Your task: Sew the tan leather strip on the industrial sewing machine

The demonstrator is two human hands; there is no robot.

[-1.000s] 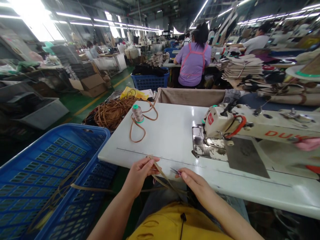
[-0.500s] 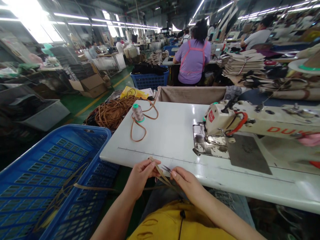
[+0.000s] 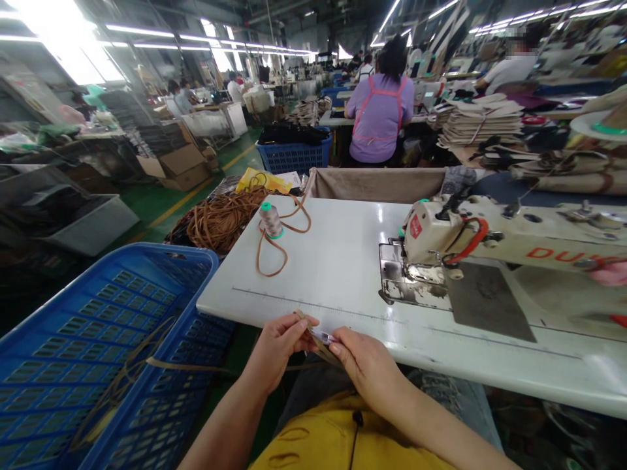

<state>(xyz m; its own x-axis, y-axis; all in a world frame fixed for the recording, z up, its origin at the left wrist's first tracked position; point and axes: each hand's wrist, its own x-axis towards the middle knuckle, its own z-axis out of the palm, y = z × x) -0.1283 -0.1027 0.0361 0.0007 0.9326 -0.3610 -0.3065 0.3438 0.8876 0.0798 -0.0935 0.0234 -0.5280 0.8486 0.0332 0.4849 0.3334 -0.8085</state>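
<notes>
Over the front edge of the white sewing table (image 3: 343,261), my left hand (image 3: 279,346) pinches a tan strap (image 3: 186,367) between thumb and fingers. The strap trails left across the rim of the blue basket (image 3: 161,385), where more of it lies loosely. My right hand (image 3: 365,359) is closed round small thread snips (image 3: 322,336), their blades pointing left against the strap by my left fingertips. Whether the blades pass through the strap I cannot tell. The snips' handles are hidden in my right palm.
A sewing machine (image 3: 441,235) stands on the right of the table. A thread cone (image 3: 271,220) and a brown cord loop (image 3: 272,273) lie at its left. Beyond that corner is a heap of brown cords (image 3: 225,219). A co-worker in purple (image 3: 377,117) sits ahead, facing away.
My right hand has moved slightly left, bringing the snips onto the strap at my left fingers. The blades, apart before, now look closed together. The left hand has barely moved.
</notes>
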